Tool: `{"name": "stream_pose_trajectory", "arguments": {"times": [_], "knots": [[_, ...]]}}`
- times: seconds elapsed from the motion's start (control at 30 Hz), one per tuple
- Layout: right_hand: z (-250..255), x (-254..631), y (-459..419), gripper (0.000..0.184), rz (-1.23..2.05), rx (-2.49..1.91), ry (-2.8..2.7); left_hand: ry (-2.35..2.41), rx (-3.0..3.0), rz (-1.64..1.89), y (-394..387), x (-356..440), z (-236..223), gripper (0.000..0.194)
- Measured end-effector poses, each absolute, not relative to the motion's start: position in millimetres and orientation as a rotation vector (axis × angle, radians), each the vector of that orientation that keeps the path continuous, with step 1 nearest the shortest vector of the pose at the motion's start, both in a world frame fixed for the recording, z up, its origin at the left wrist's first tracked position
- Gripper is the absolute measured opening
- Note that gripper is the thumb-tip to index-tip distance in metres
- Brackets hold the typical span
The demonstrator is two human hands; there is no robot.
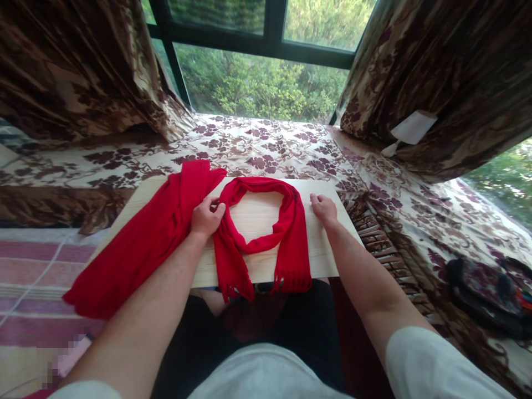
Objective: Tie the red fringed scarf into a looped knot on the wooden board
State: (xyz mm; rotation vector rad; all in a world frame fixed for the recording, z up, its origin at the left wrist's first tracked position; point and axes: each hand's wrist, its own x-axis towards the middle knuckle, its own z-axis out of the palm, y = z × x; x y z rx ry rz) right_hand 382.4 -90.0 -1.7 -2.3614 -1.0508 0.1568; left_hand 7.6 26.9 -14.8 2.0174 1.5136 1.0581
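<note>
A red scarf (293, 233) with fringed ends lies looped into a ring on a pale wooden tabletop (255, 213), its two tails hanging toward me over the near edge. At the ring's left side, my left hand (208, 216) is closed, thumb and fingers pinching the scarf's edge. My right hand (324, 209) rests on the wood just right of the ring, apart from the cloth, fingers curled in with nothing visible in them. Left of my left hand, a second red cloth (141, 244), folded long, lies slantwise across the tabletop and past its left edge.
Behind the tabletop runs a ledge covered in floral fabric (266, 144), below a window (257, 83) between patterned curtains (382, 55). A small white lamp (414, 126) stands at the right. A dark bag (477, 293) lies lower right. Striped bedding (33, 271) is at the left.
</note>
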Motion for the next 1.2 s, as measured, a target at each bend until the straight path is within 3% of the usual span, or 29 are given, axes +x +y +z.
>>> {"name": "stream_pose_trajectory", "arguments": {"times": [0.2,0.87,1.2], "knots": [[1.3,378.3,-69.3,0.053,0.376,-2.24,-1.141,1.484,2.026,1.064,25.7,8.6,-15.9,0.038],[-9.7,363.8,-54.3,0.036,0.34,-2.289,-1.241,1.48,2.087,0.984,27.3,9.7,-19.2,0.045],[3.2,374.9,-40.3,0.021,0.284,-2.163,-0.94,1.493,2.122,0.978,27.7,10.9,-19.7,0.048]]}}
